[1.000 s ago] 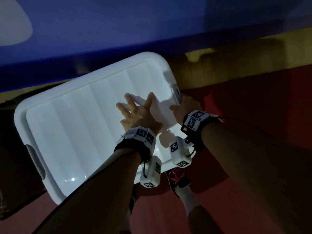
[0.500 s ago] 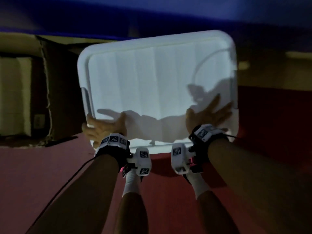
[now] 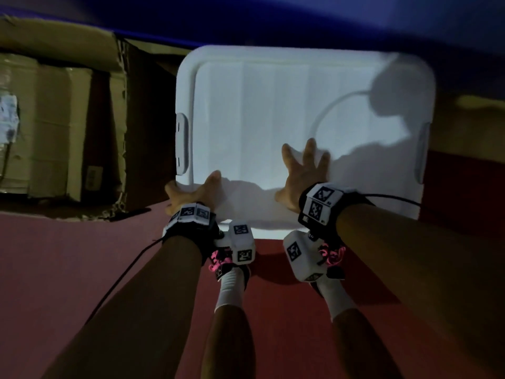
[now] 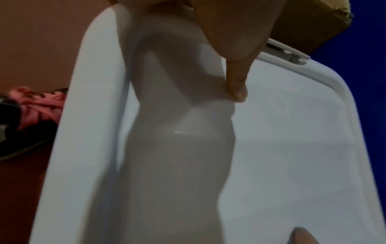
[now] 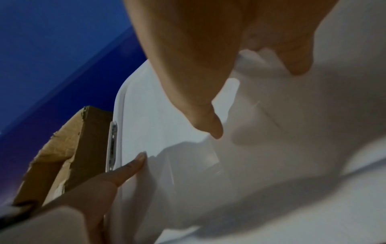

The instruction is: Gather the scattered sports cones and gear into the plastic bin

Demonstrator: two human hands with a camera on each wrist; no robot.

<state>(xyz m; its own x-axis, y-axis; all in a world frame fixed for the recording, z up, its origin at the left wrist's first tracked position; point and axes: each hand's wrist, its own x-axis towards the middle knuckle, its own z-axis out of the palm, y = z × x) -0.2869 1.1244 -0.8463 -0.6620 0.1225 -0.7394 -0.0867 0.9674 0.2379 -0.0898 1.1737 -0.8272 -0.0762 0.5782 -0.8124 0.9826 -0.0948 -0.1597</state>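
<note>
A white plastic bin with its lid (image 3: 273,105) on stands on the red floor against a blue wall. My left hand (image 3: 188,192) lies over the lid's near left corner, thumb (image 4: 236,82) flat on top. My right hand (image 3: 303,173) presses flat on the near middle of the lid, fingers (image 5: 208,118) spread. The lid (image 4: 292,148) fills both wrist views. No cones or other gear are in view.
A torn cardboard box (image 3: 54,127) stands just left of the bin. Grey latches sit on the bin's left (image 3: 181,143) and right (image 3: 422,151) ends. My shoes with pink laces (image 3: 221,261) stand on the red floor (image 3: 82,255) just before the bin.
My right hand has slid left from the lid's near right part to its near middle. The left hand stays at the near left corner. The bin now lies squarer to me.
</note>
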